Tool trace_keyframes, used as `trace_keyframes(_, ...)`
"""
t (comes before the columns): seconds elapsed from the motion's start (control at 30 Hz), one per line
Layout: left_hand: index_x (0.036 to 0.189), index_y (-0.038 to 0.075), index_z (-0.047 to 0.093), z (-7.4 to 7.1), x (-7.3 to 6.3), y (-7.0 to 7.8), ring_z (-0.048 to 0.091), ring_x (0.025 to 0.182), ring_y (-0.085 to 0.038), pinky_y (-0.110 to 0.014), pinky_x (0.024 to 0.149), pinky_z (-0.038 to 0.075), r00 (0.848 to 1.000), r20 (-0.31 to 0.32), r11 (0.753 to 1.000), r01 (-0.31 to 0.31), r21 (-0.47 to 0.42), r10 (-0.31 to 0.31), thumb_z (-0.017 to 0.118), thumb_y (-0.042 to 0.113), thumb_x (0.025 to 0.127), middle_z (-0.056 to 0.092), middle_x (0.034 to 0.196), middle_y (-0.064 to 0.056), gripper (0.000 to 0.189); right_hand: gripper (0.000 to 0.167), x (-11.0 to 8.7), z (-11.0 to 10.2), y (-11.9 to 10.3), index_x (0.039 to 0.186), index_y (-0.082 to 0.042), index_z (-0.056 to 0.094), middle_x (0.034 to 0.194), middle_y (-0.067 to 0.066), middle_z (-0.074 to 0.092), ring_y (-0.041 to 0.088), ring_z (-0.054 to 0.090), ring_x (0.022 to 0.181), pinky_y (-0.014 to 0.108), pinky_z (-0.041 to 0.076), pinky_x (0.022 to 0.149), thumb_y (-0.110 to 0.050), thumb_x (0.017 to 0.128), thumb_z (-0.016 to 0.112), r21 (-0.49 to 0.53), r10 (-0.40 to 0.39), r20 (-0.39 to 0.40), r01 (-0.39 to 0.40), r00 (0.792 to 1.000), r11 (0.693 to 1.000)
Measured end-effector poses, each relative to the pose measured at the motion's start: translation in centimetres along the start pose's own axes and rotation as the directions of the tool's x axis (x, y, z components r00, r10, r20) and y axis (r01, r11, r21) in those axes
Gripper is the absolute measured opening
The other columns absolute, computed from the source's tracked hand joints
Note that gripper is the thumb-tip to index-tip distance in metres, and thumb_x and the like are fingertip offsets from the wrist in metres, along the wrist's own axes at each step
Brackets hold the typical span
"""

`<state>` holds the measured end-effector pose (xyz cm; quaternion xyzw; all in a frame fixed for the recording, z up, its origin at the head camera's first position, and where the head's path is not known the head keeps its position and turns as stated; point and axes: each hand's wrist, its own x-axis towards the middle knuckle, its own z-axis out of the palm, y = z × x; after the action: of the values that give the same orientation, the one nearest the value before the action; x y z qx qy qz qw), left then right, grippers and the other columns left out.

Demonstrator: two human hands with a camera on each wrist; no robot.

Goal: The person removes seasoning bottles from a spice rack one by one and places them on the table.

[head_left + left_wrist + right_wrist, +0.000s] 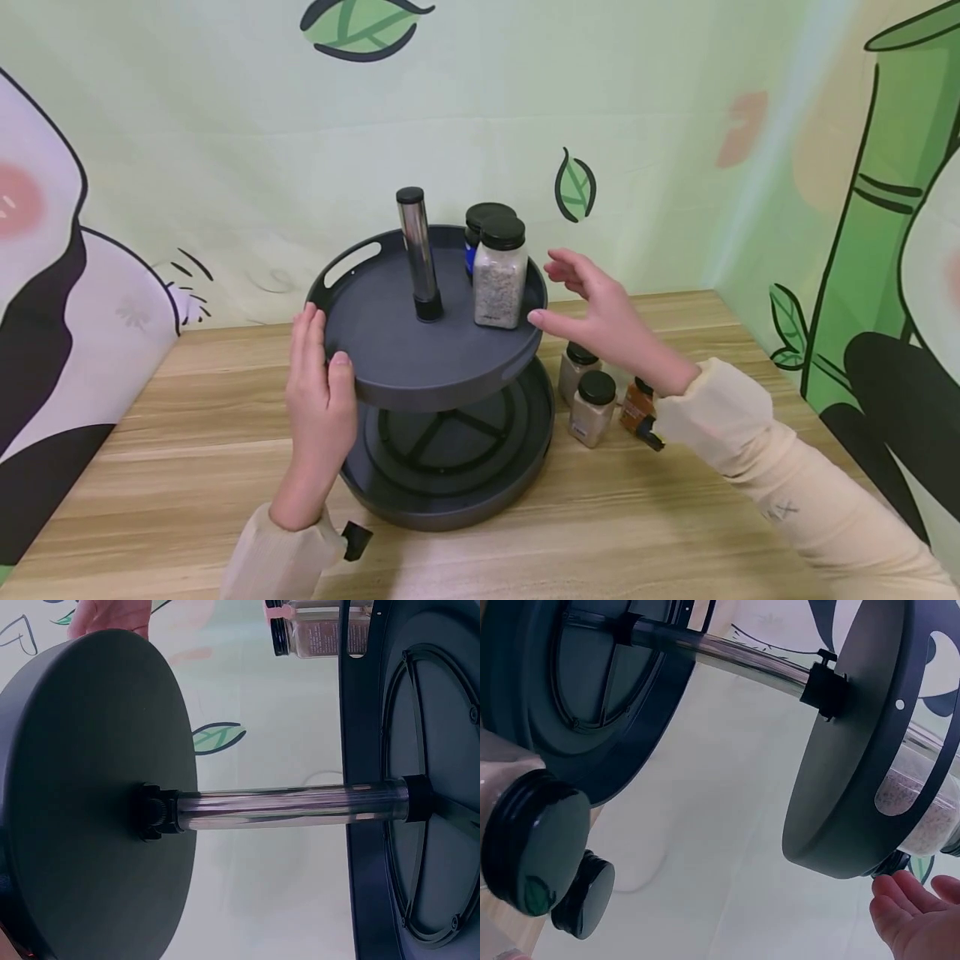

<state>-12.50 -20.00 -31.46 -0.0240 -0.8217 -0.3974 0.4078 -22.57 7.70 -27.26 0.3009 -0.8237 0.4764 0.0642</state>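
A dark grey two-tier round rack stands on the table, its upper tray [397, 358] joined to the lower tray [442, 508] by a metal post, seen in both wrist views. My left hand [322, 400] lies against the upper tray's left rim with straight fingers. A clear jar of pale grains [500, 283] with a black lid stands upright on the upper tray's right side. Behind it, partly hidden, is a second black-lidded jar [483, 212] with a blue label. My right hand [600, 312] is just right of the jars, fingers spread, holding nothing.
Several smaller black-lidded jars, among them a pale jar [592, 412] and an orange-labelled container [637, 404], stand on the wooden table [225, 400] right of the rack. A metal post [420, 250] rises from the upper tray. A printed cloth [450, 125] hangs behind.
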Motion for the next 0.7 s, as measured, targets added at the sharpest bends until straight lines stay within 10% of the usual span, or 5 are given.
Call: trace_keyframes(0.7, 0.133, -0.003, 0.035, 0.0, 0.1, -0.1, 0.02, 0.134, -0.024, -0.045, 0.108, 0.018, 1.0, 0.006, 1.0, 0.01, 0.015, -0.01, 0.035, 0.01, 0.087, 0.03, 0.142, -0.013, 0.047, 0.072, 2.2, 1.1, -0.5, 0.134, -0.004, 0.032, 0.122, 0.012, 0.049, 0.022, 0.045, 0.116, 0.036, 0.033, 0.101, -0.025, 0.075, 0.068, 0.022, 0.013, 0.012, -0.013, 1.0, 1.0)
